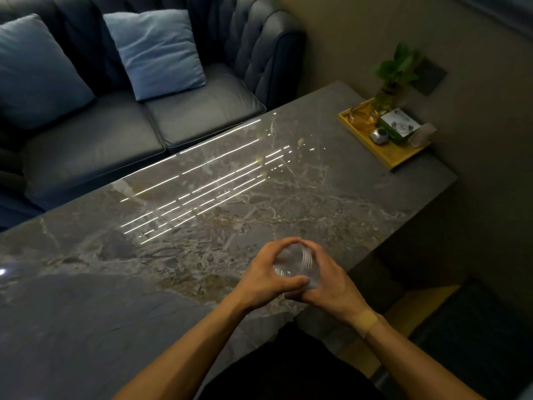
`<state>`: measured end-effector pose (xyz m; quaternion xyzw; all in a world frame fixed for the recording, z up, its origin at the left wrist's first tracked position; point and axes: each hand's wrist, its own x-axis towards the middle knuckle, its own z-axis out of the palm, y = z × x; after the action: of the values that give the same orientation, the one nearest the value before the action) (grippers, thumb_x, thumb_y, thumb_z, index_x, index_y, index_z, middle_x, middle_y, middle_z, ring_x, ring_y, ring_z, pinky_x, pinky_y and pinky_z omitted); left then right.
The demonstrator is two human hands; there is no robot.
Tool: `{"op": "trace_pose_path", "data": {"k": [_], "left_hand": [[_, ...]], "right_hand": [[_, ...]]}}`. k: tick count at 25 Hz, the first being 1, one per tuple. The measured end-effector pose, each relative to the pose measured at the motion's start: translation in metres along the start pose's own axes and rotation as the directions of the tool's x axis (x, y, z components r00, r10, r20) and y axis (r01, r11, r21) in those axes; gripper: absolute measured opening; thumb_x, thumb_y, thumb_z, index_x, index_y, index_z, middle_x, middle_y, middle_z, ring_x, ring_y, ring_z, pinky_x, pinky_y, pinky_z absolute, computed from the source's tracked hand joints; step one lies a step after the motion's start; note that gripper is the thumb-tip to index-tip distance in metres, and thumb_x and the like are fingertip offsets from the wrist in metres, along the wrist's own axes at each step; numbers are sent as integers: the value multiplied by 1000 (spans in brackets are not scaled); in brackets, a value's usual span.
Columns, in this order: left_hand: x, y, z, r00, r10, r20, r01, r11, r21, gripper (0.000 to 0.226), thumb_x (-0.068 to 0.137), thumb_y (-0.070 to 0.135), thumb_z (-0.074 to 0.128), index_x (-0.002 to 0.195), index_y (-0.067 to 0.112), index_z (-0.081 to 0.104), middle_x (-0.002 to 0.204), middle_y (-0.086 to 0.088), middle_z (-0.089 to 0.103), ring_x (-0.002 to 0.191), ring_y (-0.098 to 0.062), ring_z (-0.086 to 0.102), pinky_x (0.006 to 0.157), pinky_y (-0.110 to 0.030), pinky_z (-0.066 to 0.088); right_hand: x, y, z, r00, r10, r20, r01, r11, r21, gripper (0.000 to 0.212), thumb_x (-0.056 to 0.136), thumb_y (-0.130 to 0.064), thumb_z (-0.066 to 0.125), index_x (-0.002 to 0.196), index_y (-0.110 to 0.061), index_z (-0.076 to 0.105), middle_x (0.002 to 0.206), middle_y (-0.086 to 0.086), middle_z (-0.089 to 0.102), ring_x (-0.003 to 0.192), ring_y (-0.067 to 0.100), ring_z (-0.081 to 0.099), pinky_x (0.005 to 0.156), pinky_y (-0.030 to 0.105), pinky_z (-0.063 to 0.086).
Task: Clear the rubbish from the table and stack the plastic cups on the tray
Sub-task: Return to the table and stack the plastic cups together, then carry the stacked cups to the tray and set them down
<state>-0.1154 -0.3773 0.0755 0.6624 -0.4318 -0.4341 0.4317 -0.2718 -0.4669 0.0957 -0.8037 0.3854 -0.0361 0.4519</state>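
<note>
Both bare forearms reach forward and converge over the near edge of the table (144, 284). The left hand (266, 274) and right hand (324, 280) face each other, fingers curled, cupping the cups (297, 265) between them; their fingertips meet on the far side. A tan plaster (367, 319) crosses the right wrist.

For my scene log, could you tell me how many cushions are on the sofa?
2: one light blue cushion at the sofa's left end, cut by the frame edge, and another near its middle.
</note>
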Motion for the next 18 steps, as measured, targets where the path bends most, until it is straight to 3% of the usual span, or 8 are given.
{"op": "trace_pose_path", "data": {"k": [3,8,13,18], "left_hand": [[-2,-4,-6,996,61,59,-66,995,81,71,64,49,80,127,55,46,129,15,49,115,-5,54,100,-36,51],[0,0,-6,967,184,177,-219,955,202,78,67,46,81,136,41,45,136,10,44,122,-4,48,101,-34,48],[7,15,8,930,298,214,-347,904,250,81,68,44,81,139,33,45,140,5,43,128,-9,45,103,-35,46],[19,32,34,923,304,236,-366,881,298,88,63,56,80,140,37,41,144,11,40,130,-7,43,103,-38,47]], "right_hand": [[-11,-3,4,999,42,23,-43,997,62,100,58,-46,88,139,-45,29,137,-15,46,125,1,45,103,31,45],[-36,-1,-8,993,94,69,-106,977,186,89,72,-27,83,139,-52,30,143,-17,44,132,-2,40,109,31,42],[-48,-1,-12,986,113,-121,-108,993,46,97,60,-44,86,136,-53,27,134,-21,50,121,-4,49,96,26,49],[-56,16,-25,964,93,-250,-87,996,33,96,57,-58,84,136,-48,30,132,-19,52,115,1,54,91,27,51]]}}
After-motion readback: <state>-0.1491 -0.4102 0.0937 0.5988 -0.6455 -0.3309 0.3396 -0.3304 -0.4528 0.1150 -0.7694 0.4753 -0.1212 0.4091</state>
